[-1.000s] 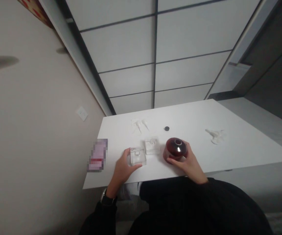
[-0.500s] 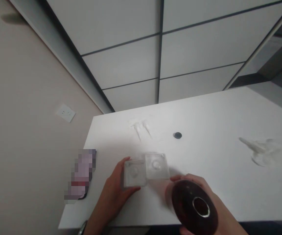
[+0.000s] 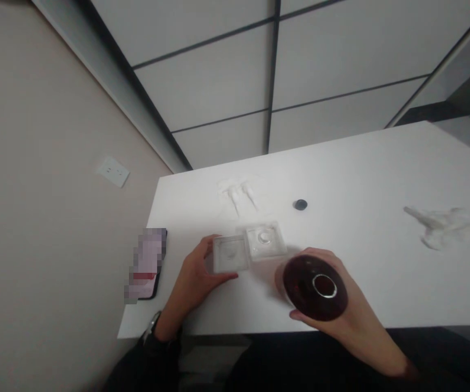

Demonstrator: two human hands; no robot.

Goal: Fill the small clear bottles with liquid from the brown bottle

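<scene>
My left hand (image 3: pixel 196 280) is wrapped round the left side of a clear square box (image 3: pixel 230 254), thumb along the near edge and fingers at the far corner. Touching or nearly touching it on the right is a second clear square box (image 3: pixel 265 241) with a round shape in its middle. My right hand (image 3: pixel 339 305) grips a round container with a dark red domed top (image 3: pixel 314 287) and a silvery ring on it; its lower part is mostly hidden, so I cannot tell whether it rests on the table.
Two white pump nozzles (image 3: pixel 241 197) lie beyond the boxes on the white table (image 3: pixel 365 179). A dark round cap (image 3: pixel 300 204) lies right of them. A whitish crumpled-looking item (image 3: pixel 439 226) is at the far right, a phone (image 3: pixel 147 264) at the left edge.
My right hand has moved the dark red container farther from me and slightly left, nearer the boxes. My left hand stays on its box. The view has tilted down a little.
</scene>
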